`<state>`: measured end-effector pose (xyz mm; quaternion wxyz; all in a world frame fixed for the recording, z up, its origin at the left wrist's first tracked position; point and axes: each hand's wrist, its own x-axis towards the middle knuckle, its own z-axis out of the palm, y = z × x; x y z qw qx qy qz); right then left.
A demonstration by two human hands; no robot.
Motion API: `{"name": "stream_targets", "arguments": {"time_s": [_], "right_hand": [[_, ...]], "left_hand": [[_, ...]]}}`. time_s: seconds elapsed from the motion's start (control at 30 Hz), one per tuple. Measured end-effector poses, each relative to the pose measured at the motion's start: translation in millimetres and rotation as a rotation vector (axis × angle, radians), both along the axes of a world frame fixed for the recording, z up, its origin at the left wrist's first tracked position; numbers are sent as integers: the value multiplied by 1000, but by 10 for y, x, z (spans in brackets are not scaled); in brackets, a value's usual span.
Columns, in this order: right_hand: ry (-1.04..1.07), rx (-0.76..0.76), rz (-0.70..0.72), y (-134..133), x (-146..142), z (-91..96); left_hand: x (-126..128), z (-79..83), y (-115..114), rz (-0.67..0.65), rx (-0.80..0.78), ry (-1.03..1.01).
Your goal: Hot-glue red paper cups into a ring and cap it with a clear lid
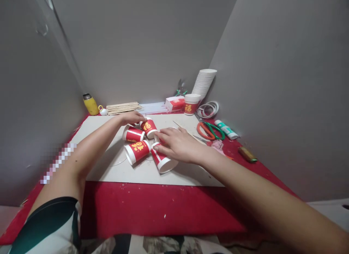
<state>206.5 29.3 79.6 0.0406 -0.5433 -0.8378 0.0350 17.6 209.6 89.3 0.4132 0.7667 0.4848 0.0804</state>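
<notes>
Several red paper cups [137,150] with gold characters lie on their sides in a fan, bases together, on a white board [109,166]. My left hand [132,118] rests on the far cups [148,126], fingers curved over them. My right hand [177,144] lies flat across the nearest cup [163,162], fingers stretched toward the centre of the cluster, pressing it down.
A red cloth [152,206] covers the table. At the back are a yellow bottle [91,104], a bundle of wooden sticks [122,107], a tissue box [174,103], stacked cups [203,84] and a wire coil [208,109]. Scissors [209,130], a glue tube [226,129] and a lighter [247,154] lie right.
</notes>
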Motion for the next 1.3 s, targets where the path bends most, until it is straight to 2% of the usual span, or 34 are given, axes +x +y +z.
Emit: {"name": "stream_targets", "arguments": {"time_s": [0.2,0.33,0.47,0.57,0.67,0.83,0.9,1.07,1.3], "right_hand": [[-74,21,47,19,46,-39],[18,63,127,222,85,81],[28,77,10,527,46,232],[4,-32,-52,726,-8,239],[28,-114,-57,905,0,164],[138,-192,33,1189,98,62],[161,-214,47,1262,112,53],[188,-251,42,1290,92,55],[185,-172,-22,1230,84,-1]], "left_hand": [[101,-77,123,-83,-204,-130],[156,-85,183,-114,-286,-181],[204,-104,272,-144,-332,-202],[220,-141,319,-154,-323,-215],[205,-160,303,-175,-267,-217],[113,-92,266,-135,-120,-129],[85,-64,285,-107,-112,-63],[98,-82,314,-124,-219,12],[128,-135,286,-89,-304,8]]}}
